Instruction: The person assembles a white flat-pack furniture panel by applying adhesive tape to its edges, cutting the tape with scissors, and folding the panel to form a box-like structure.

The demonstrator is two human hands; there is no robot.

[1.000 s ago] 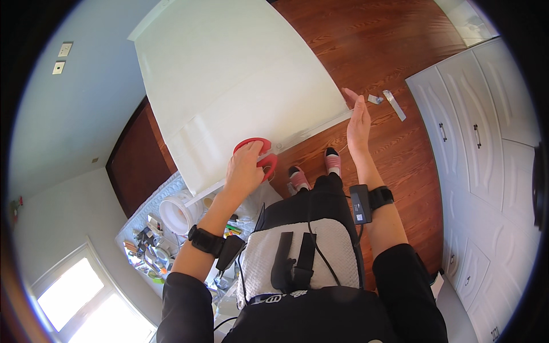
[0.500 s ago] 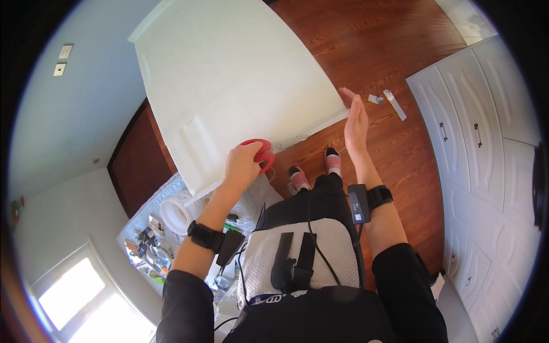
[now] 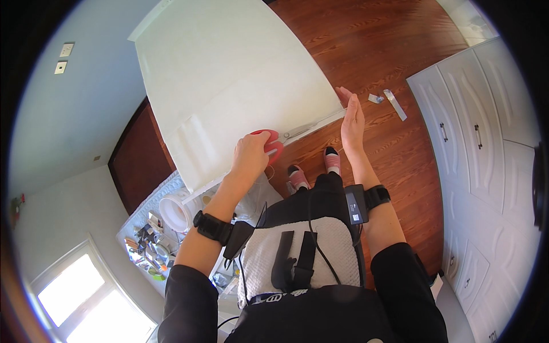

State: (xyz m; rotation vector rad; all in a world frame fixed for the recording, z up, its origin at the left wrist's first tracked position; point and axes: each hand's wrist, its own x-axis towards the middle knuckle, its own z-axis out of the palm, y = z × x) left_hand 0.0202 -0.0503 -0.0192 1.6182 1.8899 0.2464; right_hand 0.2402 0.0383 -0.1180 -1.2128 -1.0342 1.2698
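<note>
A large white sheet (image 3: 229, 74) spreads out in front of me, with a narrow strip along its near edge. My left hand (image 3: 250, 157) is closed around the red handles of a pair of scissors (image 3: 274, 150). The scissors' blades point right, lying along the near edge of the sheet. At the sheet's near right corner is my right hand (image 3: 353, 126), its fingers nearly straight and closed about the corner. Part of its grip is hidden, seen nearly edge-on.
At the lower left, a cluttered table (image 3: 127, 233) bears a white bucket (image 3: 173, 212) and many small items. White cabinets (image 3: 457, 114) line the right side. A silvery strip (image 3: 395, 105) and a small scrap (image 3: 375, 99) lie on the wooden floor (image 3: 412, 154). My feet stand below the sheet's edge.
My left hand has moved slightly right and away from me with the scissors, whose blades now show along the sheet's edge. My right hand has shifted slightly left at the corner.
</note>
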